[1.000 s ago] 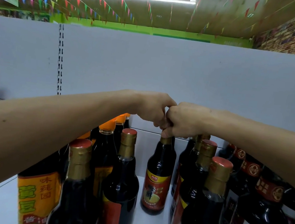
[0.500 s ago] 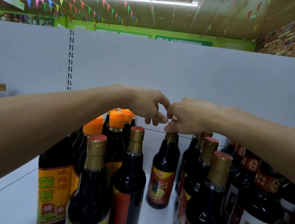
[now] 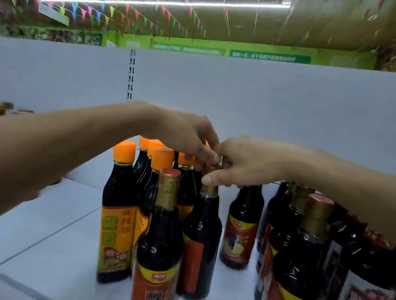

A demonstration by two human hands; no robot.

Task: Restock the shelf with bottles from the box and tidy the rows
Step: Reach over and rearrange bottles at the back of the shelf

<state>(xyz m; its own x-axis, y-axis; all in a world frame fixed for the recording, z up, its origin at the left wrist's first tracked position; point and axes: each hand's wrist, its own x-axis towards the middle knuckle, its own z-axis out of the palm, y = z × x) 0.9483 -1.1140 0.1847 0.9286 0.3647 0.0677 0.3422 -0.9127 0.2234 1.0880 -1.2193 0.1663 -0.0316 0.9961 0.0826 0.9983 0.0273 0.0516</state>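
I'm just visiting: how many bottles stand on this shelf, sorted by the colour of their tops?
Orange-capped bottles: 5
Gold-necked bottles: 5
Bottle with its top hidden behind the right hand: 1
Total: 11, leaving out the far-right bottles, which are too blurred to count.

One wide-angle view is given, worn on the head and faced forward, roughly level, over the shelf (image 3: 46,218). The shelf is seen from close by, so the front bottles (image 3: 160,245) are cut by the lower edge. The forearms (image 3: 40,168) are brought in from the left and right edges, and the left hand (image 3: 184,133) and right hand (image 3: 245,163) are centred over a bottle (image 3: 204,225). The back panel (image 3: 297,107) is faced squarely, with the ceiling (image 3: 319,27) taken in above.
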